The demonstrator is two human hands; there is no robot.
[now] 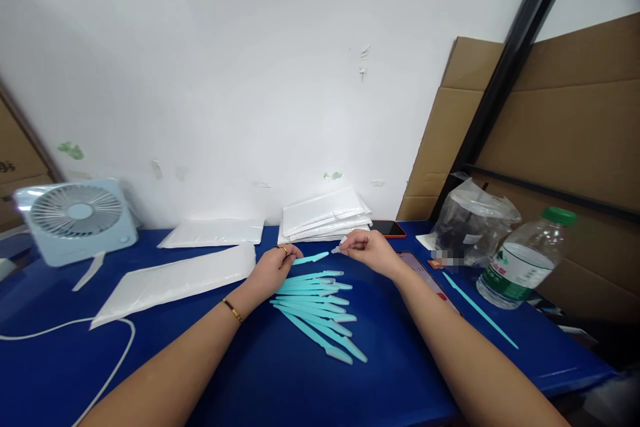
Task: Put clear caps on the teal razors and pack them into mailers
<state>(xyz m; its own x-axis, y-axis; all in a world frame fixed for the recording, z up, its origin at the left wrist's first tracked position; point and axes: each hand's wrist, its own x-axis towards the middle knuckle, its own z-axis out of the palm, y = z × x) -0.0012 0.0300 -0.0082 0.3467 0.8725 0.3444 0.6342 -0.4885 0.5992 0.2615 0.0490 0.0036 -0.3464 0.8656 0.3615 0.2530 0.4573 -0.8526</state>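
Observation:
My left hand (277, 268) pinches a turquoise eyebrow razor (313, 258) by its handle, its blade end pointing right. A short gap away, my right hand (367, 251) holds a small clear plastic blade cap (337, 249) between thumb and fingertips. Cap and razor are apart. Below my hands, several more turquoise razors (320, 313) lie fanned out on the blue table, handles to the left and pale blade ends to the right. One more turquoise razor (480, 310) lies alone at the right, beyond my right forearm.
White padded mailers (325, 213) are stacked against the wall, with others (175, 280) at left. A fan (77, 220) and white cable (127, 347) occupy the left side. Phones (387, 229), a plastic bag (470, 213), a water bottle (523, 263) and cardboard (580, 120) are at right.

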